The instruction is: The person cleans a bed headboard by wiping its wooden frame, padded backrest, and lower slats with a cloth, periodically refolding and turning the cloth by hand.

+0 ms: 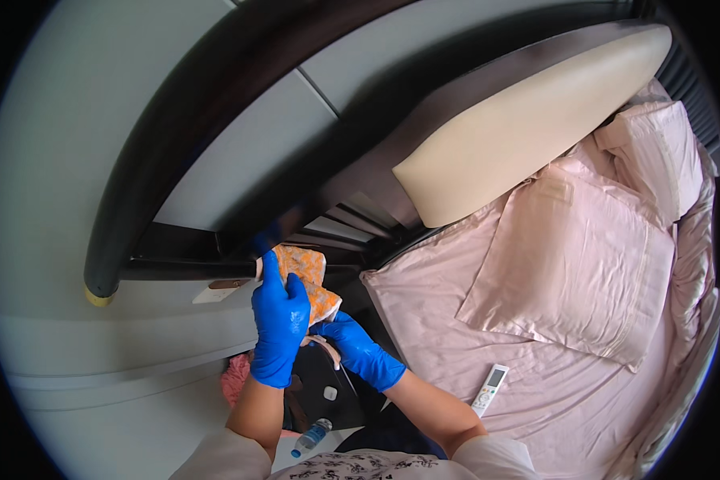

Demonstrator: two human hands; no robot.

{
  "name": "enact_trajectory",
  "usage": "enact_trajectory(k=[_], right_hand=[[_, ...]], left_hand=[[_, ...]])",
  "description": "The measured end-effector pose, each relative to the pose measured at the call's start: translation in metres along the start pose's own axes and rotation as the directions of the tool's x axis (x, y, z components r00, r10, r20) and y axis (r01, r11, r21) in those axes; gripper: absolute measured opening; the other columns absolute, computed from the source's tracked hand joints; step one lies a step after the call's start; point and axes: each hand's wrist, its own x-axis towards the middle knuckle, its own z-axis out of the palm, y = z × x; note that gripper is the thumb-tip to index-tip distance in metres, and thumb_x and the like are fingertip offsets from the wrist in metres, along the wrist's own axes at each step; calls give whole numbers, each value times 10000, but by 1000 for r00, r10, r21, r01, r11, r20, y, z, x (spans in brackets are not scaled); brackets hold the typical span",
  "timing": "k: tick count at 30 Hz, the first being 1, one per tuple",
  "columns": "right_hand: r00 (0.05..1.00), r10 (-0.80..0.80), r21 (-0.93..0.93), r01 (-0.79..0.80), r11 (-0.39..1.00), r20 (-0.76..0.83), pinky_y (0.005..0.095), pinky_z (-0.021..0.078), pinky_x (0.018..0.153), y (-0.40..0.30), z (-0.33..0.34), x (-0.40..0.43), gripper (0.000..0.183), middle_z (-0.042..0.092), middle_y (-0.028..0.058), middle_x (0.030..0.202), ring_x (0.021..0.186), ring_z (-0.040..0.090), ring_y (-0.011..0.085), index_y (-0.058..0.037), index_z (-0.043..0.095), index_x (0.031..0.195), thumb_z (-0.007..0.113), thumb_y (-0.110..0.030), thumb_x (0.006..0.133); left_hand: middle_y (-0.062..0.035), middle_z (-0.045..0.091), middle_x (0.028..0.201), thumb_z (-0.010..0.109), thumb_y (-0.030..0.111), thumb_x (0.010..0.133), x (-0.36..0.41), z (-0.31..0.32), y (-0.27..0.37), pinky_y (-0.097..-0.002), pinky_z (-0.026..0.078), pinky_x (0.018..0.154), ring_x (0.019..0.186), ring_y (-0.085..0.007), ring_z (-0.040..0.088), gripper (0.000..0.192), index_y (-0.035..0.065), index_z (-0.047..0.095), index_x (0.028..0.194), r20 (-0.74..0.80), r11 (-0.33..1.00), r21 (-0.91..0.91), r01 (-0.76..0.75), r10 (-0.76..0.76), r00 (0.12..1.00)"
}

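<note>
My left hand (279, 324), in a blue glove, holds an orange-and-white patterned cloth (306, 267) up by the lower rail of the dark headboard (360, 174). Its index finger points up at the dark wood, and the palm side is hidden. My right hand (360, 351), gloved in the same blue, has its fingers closed at the bottom corner of the cloth. The fingertips there are partly covered. Behind my left hand, a dark horizontal bar (192, 269) runs out to a curved dark wooden post (120, 198).
To the right, a bed with pink sheets (432, 312) bears pillows (570, 264) and a white remote control (491, 387). A cream padded panel (534, 126) is set in the headboard. Below my hands are a black bedside surface (318, 384), a plastic bottle (312, 437) and pink fabric (236, 378). A wall socket (219, 291) sits left.
</note>
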Motion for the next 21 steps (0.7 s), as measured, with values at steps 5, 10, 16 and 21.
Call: enact_trajectory(k=[5,10,16,21], right_hand=[[999,-44,46,43,998,2,271,483,761,32,-88,39,186,616,88,923,820,604,167,-3,562,1004,517,-66,835],[995,-16,35,19,999,-101,256,485,693,58,-157,31,167,614,58,856,763,600,148,-37,565,980,494,-149,879],[904,-278,-636,10,771,-323,282,468,610,34,-192,-11,144,623,79,776,702,610,189,-12,602,912,572,-87,793],[890,-450,-948,82,309,-70,319,462,648,-2,-185,29,188,622,148,790,739,614,255,-37,621,915,616,-141,758]], left_hand=[[-256,605,864,489,45,756,-18,89,-49,-435,478,656,776,-408,599,638,71,257,1350,136,994,-81,-72,82,987],[-229,590,970,506,164,704,-29,219,-95,-429,470,736,884,-391,574,628,153,349,1312,493,957,198,213,-285,822],[-268,575,943,492,167,711,-19,273,-48,-485,456,678,816,-432,564,472,110,465,1178,644,989,44,142,-137,753],[-285,566,958,487,134,710,9,313,-105,-475,459,680,830,-434,563,488,80,448,1193,612,973,-19,229,-170,772]])
